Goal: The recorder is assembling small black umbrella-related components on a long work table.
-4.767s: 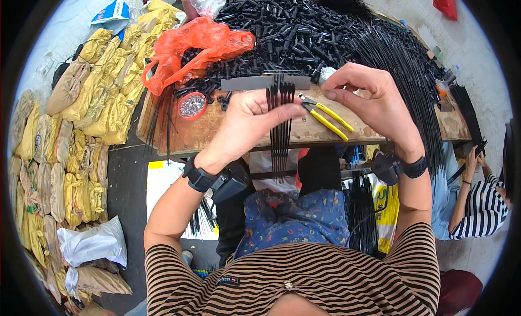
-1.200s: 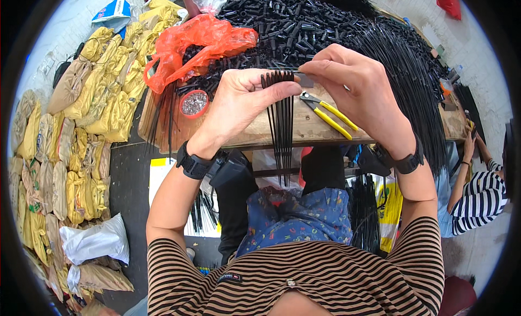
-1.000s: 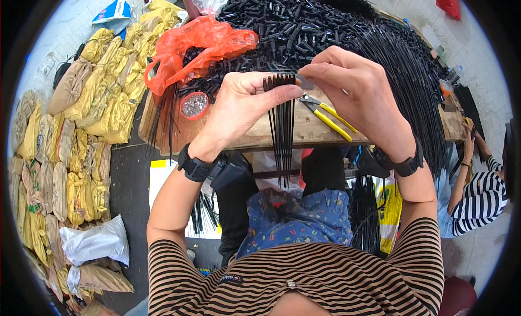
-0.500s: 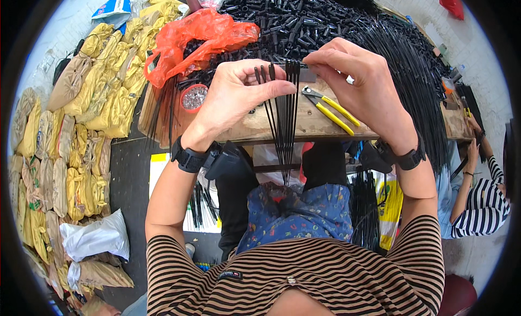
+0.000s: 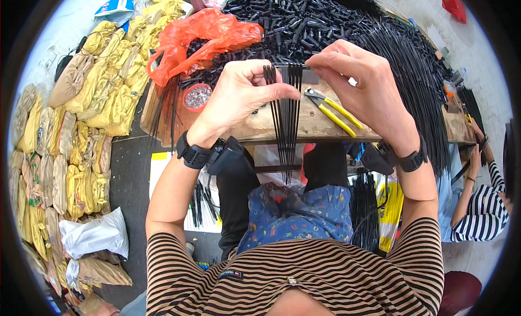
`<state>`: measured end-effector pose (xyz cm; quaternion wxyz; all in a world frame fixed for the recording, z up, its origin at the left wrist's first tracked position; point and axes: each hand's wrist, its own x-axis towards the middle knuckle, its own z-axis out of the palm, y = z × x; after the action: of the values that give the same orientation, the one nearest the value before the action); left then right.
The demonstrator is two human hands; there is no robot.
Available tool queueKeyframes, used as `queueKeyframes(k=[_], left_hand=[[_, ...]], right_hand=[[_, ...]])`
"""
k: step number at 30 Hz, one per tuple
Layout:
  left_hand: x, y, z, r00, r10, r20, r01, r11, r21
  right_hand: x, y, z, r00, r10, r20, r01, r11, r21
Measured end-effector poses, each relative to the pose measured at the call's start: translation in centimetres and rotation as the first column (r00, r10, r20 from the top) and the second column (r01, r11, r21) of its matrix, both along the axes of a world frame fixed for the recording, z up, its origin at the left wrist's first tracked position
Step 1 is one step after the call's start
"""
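My left hand (image 5: 244,93) is closed round a bunch of thin black rods (image 5: 285,120) that look like umbrella ribs. They hang in a fan, their tops side by side and their lower ends gathered over my lap. A fine line, apparently a thin wire (image 5: 305,65), runs from the rod tops toward my right hand (image 5: 353,77). That hand is pinched, with thumb and index fingertips together at the wire's end. Yellow-handled cutting pliers (image 5: 337,115) lie on the wooden table (image 5: 228,130) below my right hand.
A heap of black tubular parts (image 5: 293,23) covers the back of the table. Long black rods (image 5: 412,93) spill over its right side. A red bag (image 5: 203,39) and a red dish of small metal pieces (image 5: 196,97) stand left. Yellow packages (image 5: 103,93) lie further left; a co-worker's arm (image 5: 468,180) shows right.
In my left hand the rods that stood apart are now closer together and more upright. Both hands keep nearly the same place, the right still pinched.
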<state>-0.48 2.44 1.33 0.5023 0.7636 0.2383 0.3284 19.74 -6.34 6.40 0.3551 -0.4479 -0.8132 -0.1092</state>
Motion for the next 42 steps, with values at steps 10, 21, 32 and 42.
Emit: queueKeyframes(k=[10, 21, 32, 42], left_hand=[[-0.1, 0.0, -0.2, 0.996, -0.083, 0.026, 0.083, 0.997, 0.008], [-0.3, -0.6, 0.3, 0.997, -0.078, 0.002, 0.078, 0.991, -0.107], [0.2, -1.0, 0.5, 0.988, -0.059, 0.144, 0.071, 0.995, -0.076], [0.4, -0.6, 0.3, 0.991, -0.073, 0.108, 0.08, 0.995, -0.058]], right_hand=[[0.0, 0.2, -0.1, 1.0, 0.018, 0.005, -0.018, 1.0, 0.006], [0.0, -0.1, 0.3, 1.0, 0.018, 0.021, -0.018, 1.0, -0.003], [0.0, 0.2, 0.6, 0.997, 0.011, 0.07, -0.012, 1.0, 0.015], [-0.2, 0.2, 0.8, 0.99, -0.003, 0.144, -0.002, 0.999, 0.035]])
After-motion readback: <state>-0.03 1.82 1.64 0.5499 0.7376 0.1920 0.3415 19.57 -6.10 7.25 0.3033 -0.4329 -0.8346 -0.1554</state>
